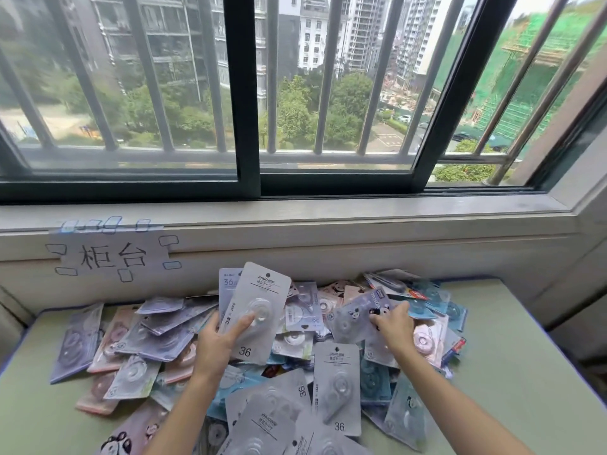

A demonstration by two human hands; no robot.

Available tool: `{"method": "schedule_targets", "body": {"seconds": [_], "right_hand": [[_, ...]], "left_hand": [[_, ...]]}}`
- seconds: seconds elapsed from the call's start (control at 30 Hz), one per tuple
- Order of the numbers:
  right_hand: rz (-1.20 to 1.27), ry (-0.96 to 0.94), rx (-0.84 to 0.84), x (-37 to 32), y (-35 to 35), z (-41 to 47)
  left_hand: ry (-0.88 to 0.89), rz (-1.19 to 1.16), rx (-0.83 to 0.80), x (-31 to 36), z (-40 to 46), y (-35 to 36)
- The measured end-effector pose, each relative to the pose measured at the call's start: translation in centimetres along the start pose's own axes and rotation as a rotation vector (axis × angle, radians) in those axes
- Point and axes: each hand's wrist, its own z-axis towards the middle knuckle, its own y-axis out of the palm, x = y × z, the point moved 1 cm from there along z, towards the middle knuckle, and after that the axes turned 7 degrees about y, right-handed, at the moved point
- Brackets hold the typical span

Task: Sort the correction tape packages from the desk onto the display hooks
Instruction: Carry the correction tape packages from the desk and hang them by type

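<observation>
In the head view, a big loose pile of flat correction tape packages (295, 349), in grey, lilac, pink and blue card with clear plastic blisters, covers the middle of a pale green desk (512, 362) under a barred window (249, 93). The left hand (218, 343) holds up a grey card package marked 36 (259, 310), thumb across the front over the blister, fingers behind it; a second grey card seems to stand just behind, but I cannot tell whether the hand has it too. The right hand (392, 323) reaches into the pile with curled fingers and pinches a lilac package with panda pictures (359, 315) at its edge. No display hooks are visible here, so the hanging step is not yet begun. The risk, in my judgement, is that pulling the panda package drags its overlapping neighbours, and those near the right edge of the desk may slide off. The lifted card is held only at its lower part and could tip. Bare desk is free at left and right; the wall with a taped paper sign (111, 254) closes the far side.
</observation>
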Motion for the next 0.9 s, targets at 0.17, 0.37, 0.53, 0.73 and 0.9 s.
{"method": "schedule_targets", "body": {"seconds": [0.17, 0.37, 0.53, 0.73, 0.9], "right_hand": [[0.289, -0.036, -0.097, 0.5, -1.5, 0.6], [0.73, -0.096, -0.237, 0.4, -6.2, -3.3], [0.946, -0.07, -0.126, 2.7, -10.1, -6.9], [1.047, -0.02, 0.047, 8.7, -14.3, -12.3], [1.132, 0.102, 0.249, 15.0, -17.0, -18.5]], "left_hand": [[0.017, -0.038, -0.032, 0.2, -0.2, 2.3], [0.023, -0.051, -0.148, 0.3, -0.9, 4.8], [0.031, -0.083, -0.296, 0.7, -2.6, 7.1], [-0.007, -0.094, -0.508, 0.4, -5.9, 9.9], [-0.042, -0.084, -0.718, -0.1, -10.8, 12.7]]}}
